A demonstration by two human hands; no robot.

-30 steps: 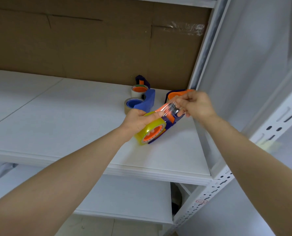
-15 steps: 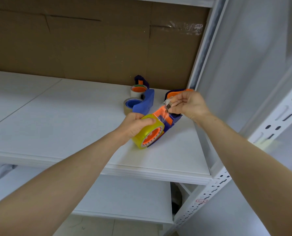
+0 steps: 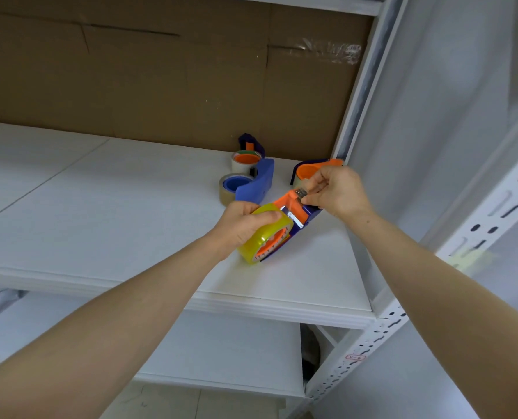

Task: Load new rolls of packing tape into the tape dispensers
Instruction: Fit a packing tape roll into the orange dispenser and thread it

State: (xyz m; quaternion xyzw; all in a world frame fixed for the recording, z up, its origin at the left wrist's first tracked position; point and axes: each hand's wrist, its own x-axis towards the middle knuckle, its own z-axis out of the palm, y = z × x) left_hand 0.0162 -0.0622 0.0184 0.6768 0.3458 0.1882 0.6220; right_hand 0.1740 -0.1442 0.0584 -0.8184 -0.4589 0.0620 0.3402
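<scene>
The left grip [image 3: 239,226] is closed round the yellow tape roll [image 3: 259,241], fingers curled over its top; the roll sits on the orange hub of the dispenser [image 3: 294,207], which is held tilted low over the white shelf [image 3: 115,213] near its right end; whether its bottom edge touches the shelf cannot be told. The right grip [image 3: 338,193] pinches at the dispenser's front end, by the orange flap; whether it has the clear loose end of the tape or only the metal part there is too small to tell.

The step in hand looks like threading the tape through the front; to do it well, hold the roll firmly enough that the hub cannot spin freely, but allow it to feed; draw the end out straight and flat, sticky side away from the fingers, so it does not fold onto itself; pass it under the flap and over the roller, not round the side; keep fingertips clear of the toothed blade; pull until a short tail lies past the cutter.

A blue dispenser [image 3: 259,184] and an orange dispenser [image 3: 312,170] lie further back on the shelf.
</scene>
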